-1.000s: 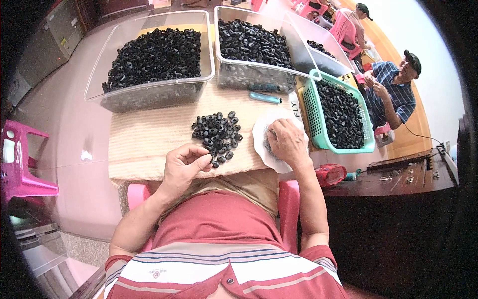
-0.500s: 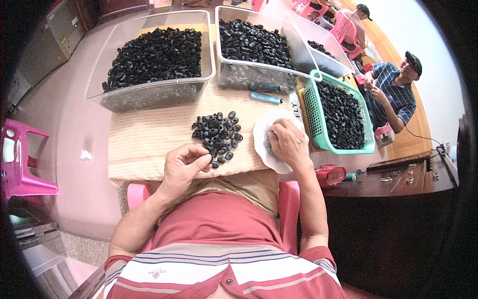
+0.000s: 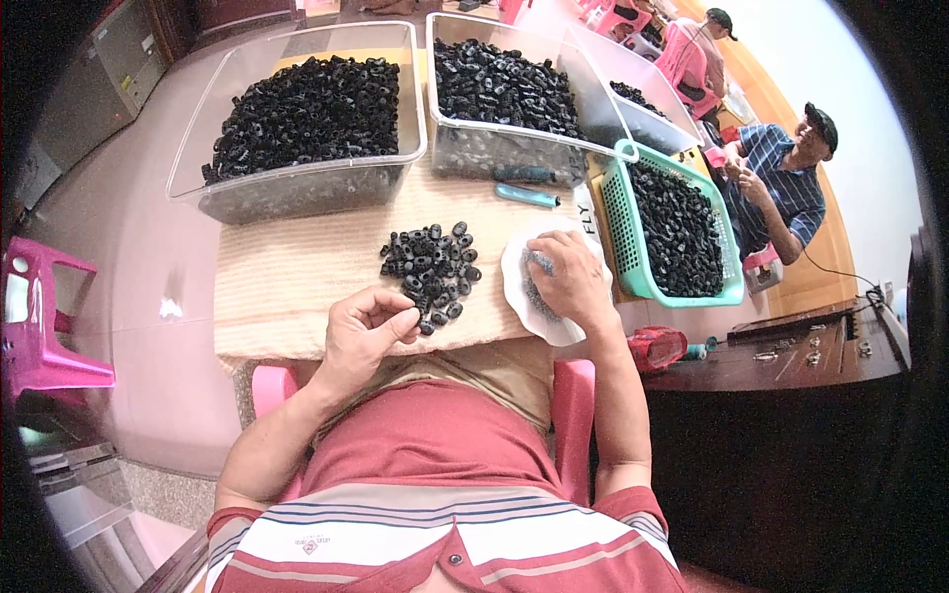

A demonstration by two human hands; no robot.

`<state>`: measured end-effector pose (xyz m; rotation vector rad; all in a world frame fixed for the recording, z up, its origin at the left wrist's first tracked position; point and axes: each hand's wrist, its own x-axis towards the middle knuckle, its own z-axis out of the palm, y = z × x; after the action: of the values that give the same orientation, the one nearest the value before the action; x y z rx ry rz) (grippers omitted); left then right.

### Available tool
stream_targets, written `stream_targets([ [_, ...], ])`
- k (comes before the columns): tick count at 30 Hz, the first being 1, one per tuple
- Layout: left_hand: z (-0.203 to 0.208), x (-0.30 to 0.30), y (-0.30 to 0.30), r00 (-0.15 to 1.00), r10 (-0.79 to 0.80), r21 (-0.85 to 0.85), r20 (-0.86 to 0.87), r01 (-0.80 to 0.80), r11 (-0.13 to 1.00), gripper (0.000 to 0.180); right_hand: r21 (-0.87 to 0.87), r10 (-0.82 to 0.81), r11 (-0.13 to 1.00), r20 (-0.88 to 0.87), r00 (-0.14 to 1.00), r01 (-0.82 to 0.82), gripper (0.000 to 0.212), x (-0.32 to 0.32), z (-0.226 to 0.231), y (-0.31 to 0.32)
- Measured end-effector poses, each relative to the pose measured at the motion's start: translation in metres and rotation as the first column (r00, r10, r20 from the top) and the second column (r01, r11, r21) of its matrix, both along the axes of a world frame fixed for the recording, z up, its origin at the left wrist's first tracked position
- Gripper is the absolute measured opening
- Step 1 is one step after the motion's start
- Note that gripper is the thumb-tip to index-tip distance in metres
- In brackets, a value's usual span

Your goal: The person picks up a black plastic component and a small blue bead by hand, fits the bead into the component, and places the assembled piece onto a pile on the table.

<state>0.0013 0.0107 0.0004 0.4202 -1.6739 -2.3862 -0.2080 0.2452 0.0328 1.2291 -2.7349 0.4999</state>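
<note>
A heap of small black plastic pieces (image 3: 432, 259), oval with holes like cord-lock parts, lies on the cloth-covered table. At its near edge my left hand (image 3: 366, 326) is closed in a pinch, thumb against forefinger, on one black piece mostly hidden by the fingertips. To the right stands a white dish with a wavy rim (image 3: 516, 259), holding tiny grey bits (image 3: 537, 296), too small to tell apart. Over that dish my right hand (image 3: 571, 277) is bent down, its fingertips together among the grey bits; what they pinch is hidden.
Two clear plastic tubs (image 3: 306, 178) (image 3: 509, 148) full of black pieces stand behind the heap. A light-blue tool (image 3: 528, 195) lies before the right tub. The green basket (image 3: 618, 212) beside the dish holds more. A co-worker (image 3: 781, 183) sits beyond; a pink stool (image 3: 59, 326) stands left.
My right hand has shifted slightly left and up within the dish, its fingers stretching a little, so more of the grey bits show. The left hand has stayed in place.
</note>
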Motion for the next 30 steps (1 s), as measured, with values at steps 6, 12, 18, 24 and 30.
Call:
stream_targets([
  [6, -0.002, 0.001, 0.000, 1.000, -0.009, -0.018, -0.021, 0.008, 1.000, 0.010, -0.049, 0.023, 0.999, 0.023, 0.999, -0.022, 0.025, -0.002, 0.009, -0.005],
  [12, -0.001, 0.000, 0.001, 1.000, -0.015, -0.041, -0.010, 0.014, 0.999, 0.009, 0.029, -0.055, 0.998, 0.047, 0.997, 0.054, 0.019, -0.001, 0.011, -0.013],
  [18, 0.000, 0.000, 0.001, 1.000, -0.014, -0.029, 0.009, 0.014, 0.999, 0.009, 0.077, -0.018, 0.997, 0.017, 1.000, 0.016, 0.015, -0.005, 0.008, -0.014],
  [24, 0.000, 0.000, 0.001, 1.000, -0.026, -0.026, -0.001, 0.025, 0.999, 0.010, -0.095, 0.021, 0.995, -0.025, 0.999, -0.023, 0.013, -0.006, -0.001, -0.002],
  [30, -0.001, 0.000, 0.001, 0.999, -0.040, -0.026, -0.009, 0.040, 0.999, 0.011, -0.135, 0.028, 0.990, -0.020, 0.999, -0.030, 0.012, -0.002, -0.001, 0.007],
])
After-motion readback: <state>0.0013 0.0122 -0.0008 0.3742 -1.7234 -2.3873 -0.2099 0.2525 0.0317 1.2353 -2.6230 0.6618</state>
